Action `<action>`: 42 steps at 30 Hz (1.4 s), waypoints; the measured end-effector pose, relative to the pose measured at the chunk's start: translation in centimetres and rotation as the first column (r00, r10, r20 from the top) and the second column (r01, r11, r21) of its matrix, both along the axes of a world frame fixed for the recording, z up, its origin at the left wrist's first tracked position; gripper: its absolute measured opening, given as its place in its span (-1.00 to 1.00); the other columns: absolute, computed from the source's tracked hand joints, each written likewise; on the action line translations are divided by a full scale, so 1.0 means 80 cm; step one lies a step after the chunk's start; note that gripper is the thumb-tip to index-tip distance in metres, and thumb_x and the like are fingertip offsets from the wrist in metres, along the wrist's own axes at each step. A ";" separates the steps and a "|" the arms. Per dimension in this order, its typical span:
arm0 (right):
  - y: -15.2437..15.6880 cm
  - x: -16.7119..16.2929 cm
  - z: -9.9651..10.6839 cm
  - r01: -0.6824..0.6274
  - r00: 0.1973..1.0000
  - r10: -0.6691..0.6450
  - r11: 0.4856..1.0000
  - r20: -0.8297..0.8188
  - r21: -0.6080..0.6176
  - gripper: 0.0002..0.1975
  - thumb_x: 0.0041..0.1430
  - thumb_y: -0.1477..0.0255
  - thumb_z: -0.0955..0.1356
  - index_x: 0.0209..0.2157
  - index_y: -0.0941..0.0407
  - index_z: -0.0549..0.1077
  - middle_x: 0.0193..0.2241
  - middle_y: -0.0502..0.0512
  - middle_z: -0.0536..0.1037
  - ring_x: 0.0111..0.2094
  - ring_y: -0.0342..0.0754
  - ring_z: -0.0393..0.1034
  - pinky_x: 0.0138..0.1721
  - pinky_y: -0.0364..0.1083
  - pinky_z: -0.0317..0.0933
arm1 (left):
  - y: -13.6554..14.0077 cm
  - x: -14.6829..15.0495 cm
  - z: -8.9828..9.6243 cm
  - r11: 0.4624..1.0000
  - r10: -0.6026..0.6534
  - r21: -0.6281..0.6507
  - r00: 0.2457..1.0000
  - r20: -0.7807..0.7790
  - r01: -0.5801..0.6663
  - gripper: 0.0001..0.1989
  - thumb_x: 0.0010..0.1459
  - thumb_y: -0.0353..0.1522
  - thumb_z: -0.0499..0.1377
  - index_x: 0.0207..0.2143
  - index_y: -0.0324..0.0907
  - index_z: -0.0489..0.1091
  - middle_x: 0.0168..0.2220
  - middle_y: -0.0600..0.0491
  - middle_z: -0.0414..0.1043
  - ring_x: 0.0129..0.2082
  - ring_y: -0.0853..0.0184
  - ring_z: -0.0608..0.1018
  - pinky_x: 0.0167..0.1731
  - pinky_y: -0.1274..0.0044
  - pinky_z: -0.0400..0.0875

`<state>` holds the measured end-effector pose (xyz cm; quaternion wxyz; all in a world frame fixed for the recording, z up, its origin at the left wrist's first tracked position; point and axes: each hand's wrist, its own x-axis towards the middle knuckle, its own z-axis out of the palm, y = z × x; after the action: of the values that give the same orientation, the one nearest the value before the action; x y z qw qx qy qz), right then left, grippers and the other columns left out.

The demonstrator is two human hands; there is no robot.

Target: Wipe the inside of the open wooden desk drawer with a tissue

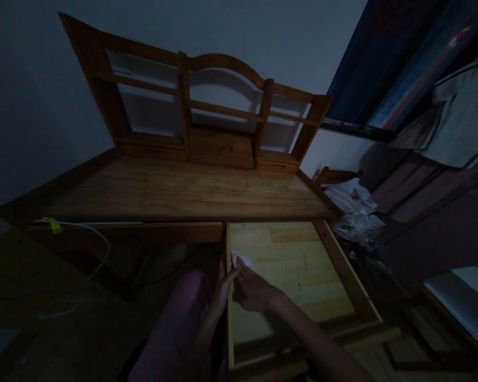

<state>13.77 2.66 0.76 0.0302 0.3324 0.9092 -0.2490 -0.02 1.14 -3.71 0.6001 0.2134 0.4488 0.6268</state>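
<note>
A white wad [246, 259], crumpled and irregular in outline, is held in the right hand's [255, 289] fingers at the left wall of the open drawer [287, 265], whose pale wooden floor shows small dark marks. The left hand [222, 286] meets that wall; its grip cannot be determined.

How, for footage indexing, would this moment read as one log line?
right hand: holds crumpled white tissue or cloth | left hand: at left wall of open pale wooden drawer
</note>
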 end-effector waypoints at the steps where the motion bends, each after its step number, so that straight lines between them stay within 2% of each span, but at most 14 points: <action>1: -0.004 0.002 0.003 -0.019 1.000 0.019 0.999 -0.005 -0.030 0.03 0.03 0.45 0.34 0.37 0.39 -0.34 0.37 0.38 -0.52 0.38 0.16 -0.67 0.37 0.13 -0.32 | -0.001 0.000 0.001 1.000 -0.005 0.002 1.000 -0.017 0.005 -0.30 -0.08 -0.32 0.37 0.15 -0.05 0.27 0.23 -0.03 0.31 0.27 0.12 0.30 0.23 0.37 0.17; 3: -0.011 0.011 0.012 -0.052 0.999 0.052 0.990 -0.008 -0.129 0.03 0.03 0.44 0.34 0.37 0.38 -0.35 0.37 0.38 -0.50 0.38 0.14 -0.63 0.37 0.10 -0.31 | -0.003 0.000 0.001 1.000 -0.022 0.011 0.998 -0.052 0.023 -0.28 -0.04 -0.29 0.35 0.19 -0.07 0.24 0.14 -0.05 0.41 0.18 0.11 0.42 0.17 0.35 0.25; 6: -0.016 0.036 0.025 -0.070 0.997 0.071 0.957 -0.004 -0.283 0.05 -0.01 0.46 0.33 0.38 0.25 -0.37 0.38 0.27 -0.52 0.39 0.10 -0.59 0.36 0.09 -0.31 | -0.003 0.002 -0.004 0.998 -0.046 0.039 0.998 -0.039 0.048 -0.21 -0.03 -0.28 0.34 0.26 -0.07 0.15 0.07 -0.04 0.46 0.09 0.11 0.50 0.09 0.35 0.33; 9: -0.014 0.068 0.030 -0.057 0.998 0.043 0.947 -0.050 -0.317 0.04 -0.02 0.52 0.30 0.39 0.10 -0.39 0.39 0.15 -0.49 0.39 0.04 -0.56 0.35 0.11 -0.30 | -0.001 0.004 -0.010 0.997 -0.053 0.051 0.999 0.009 0.052 -0.15 -0.04 -0.28 0.34 0.29 -0.06 0.08 0.09 -0.07 0.45 0.05 0.09 0.53 0.02 0.35 0.39; 13: 0.005 0.118 0.018 0.092 0.992 -0.111 0.965 -0.066 -0.246 -0.09 0.12 0.51 0.24 0.40 0.07 -0.34 0.40 0.13 -0.42 0.40 0.02 -0.52 0.34 0.15 -0.30 | -0.002 0.003 -0.009 0.997 -0.074 -0.003 0.996 0.058 0.074 -0.11 -0.05 -0.24 0.36 0.30 -0.03 0.05 0.11 -0.10 0.43 0.00 0.07 0.56 -0.07 0.34 0.45; 16: 0.030 0.162 -0.006 0.266 0.960 -0.274 0.957 -0.063 -0.113 -0.13 0.20 0.40 0.25 0.40 0.08 -0.34 0.40 0.16 -0.41 0.40 0.07 -0.52 0.34 0.19 -0.31 | -0.003 0.002 -0.006 0.997 -0.072 -0.025 0.994 0.087 0.074 -0.10 -0.05 -0.26 0.37 0.30 0.00 0.05 0.12 -0.08 0.42 0.00 0.09 0.55 -0.07 0.36 0.46; 18: 0.049 0.191 -0.022 0.359 0.933 -0.358 0.933 -0.048 0.012 -0.09 0.18 0.34 0.29 0.40 0.07 -0.34 0.40 0.16 -0.43 0.40 0.12 -0.54 0.34 0.22 -0.32 | -0.004 0.001 -0.004 0.997 -0.074 -0.028 0.991 0.108 0.077 -0.11 -0.04 -0.27 0.37 0.30 0.00 0.04 0.12 -0.07 0.42 0.00 0.10 0.56 -0.08 0.38 0.46; 20: 0.065 0.217 -0.035 0.440 0.897 -0.441 0.894 0.005 0.083 -0.18 0.24 0.33 0.23 0.40 0.05 -0.29 0.40 0.14 -0.37 0.39 0.14 -0.58 0.33 0.28 -0.34 | -0.005 0.002 -0.003 0.996 -0.075 -0.029 0.990 0.118 0.079 -0.11 -0.03 -0.28 0.36 0.30 -0.01 0.03 0.10 -0.08 0.44 -0.02 0.11 0.57 -0.10 0.38 0.47; 23: 0.081 0.242 -0.043 0.520 0.850 -0.525 0.850 0.040 0.087 -0.33 0.34 0.34 0.08 0.40 0.09 -0.28 0.41 0.14 -0.29 0.39 0.13 -0.60 0.32 0.29 -0.30 | -0.006 0.003 -0.001 0.997 -0.072 -0.022 0.990 0.117 0.075 -0.13 -0.03 -0.29 0.36 0.30 -0.02 0.05 0.07 -0.09 0.46 -0.04 0.09 0.58 -0.10 0.35 0.47; 25: 0.087 0.251 -0.044 0.546 0.835 -0.550 0.833 0.027 0.087 -0.34 0.36 0.30 0.04 0.40 0.13 -0.32 0.41 0.17 -0.31 0.38 0.12 -0.61 0.32 0.27 -0.28 | -0.008 0.003 0.004 0.997 -0.070 -0.010 0.991 0.114 0.072 -0.15 -0.03 -0.30 0.36 0.29 -0.03 0.08 0.09 -0.09 0.45 -0.01 0.08 0.57 -0.07 0.34 0.46; 29: 0.090 0.252 -0.045 0.577 0.814 -0.581 0.809 -0.001 0.109 -0.34 0.38 0.28 0.01 0.40 0.17 -0.34 0.41 0.19 -0.31 0.38 0.09 -0.65 0.34 0.25 -0.31 | -0.012 0.001 0.016 0.997 -0.080 0.026 0.991 0.109 0.078 -0.20 0.02 -0.31 0.33 0.28 -0.04 0.09 0.10 -0.09 0.44 0.03 0.10 0.54 -0.06 0.37 0.45; 31: 0.088 0.243 -0.047 0.569 0.820 -0.572 0.816 0.000 0.106 -0.34 0.38 0.31 0.02 0.39 0.17 -0.36 0.41 0.17 -0.34 0.38 0.09 -0.67 0.35 0.24 -0.33 | -0.013 0.000 0.021 0.996 -0.088 0.035 0.990 0.106 0.084 -0.21 0.03 -0.31 0.32 0.28 -0.05 0.08 0.09 -0.10 0.44 0.02 0.11 0.54 -0.08 0.38 0.46; 36: 0.057 0.187 -0.039 0.375 0.927 -0.376 0.923 -0.007 0.088 -0.34 0.39 0.26 0.05 0.39 0.08 -0.39 0.40 0.07 -0.44 0.38 0.10 -0.66 0.35 0.23 -0.34 | -0.013 0.001 0.018 0.996 -0.089 0.040 0.991 0.097 0.085 -0.18 0.01 -0.28 0.34 0.29 -0.06 0.09 0.08 -0.10 0.45 -0.01 0.09 0.56 -0.07 0.35 0.45; 42: -0.002 0.093 -0.001 0.161 0.986 -0.158 0.985 -0.051 0.067 -0.27 0.39 0.23 0.11 0.38 0.05 -0.46 0.39 0.05 -0.49 0.39 0.10 -0.62 0.37 0.19 -0.33 | -0.003 0.005 -0.009 0.998 -0.058 0.019 0.997 0.057 0.057 -0.17 0.00 -0.27 0.35 0.29 -0.02 0.09 0.14 -0.08 0.40 0.06 0.08 0.52 -0.01 0.34 0.43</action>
<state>21.22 2.48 0.65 -0.0221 0.3992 0.8884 -0.2258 0.40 0.88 -4.46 0.6286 0.2130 0.4196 0.6192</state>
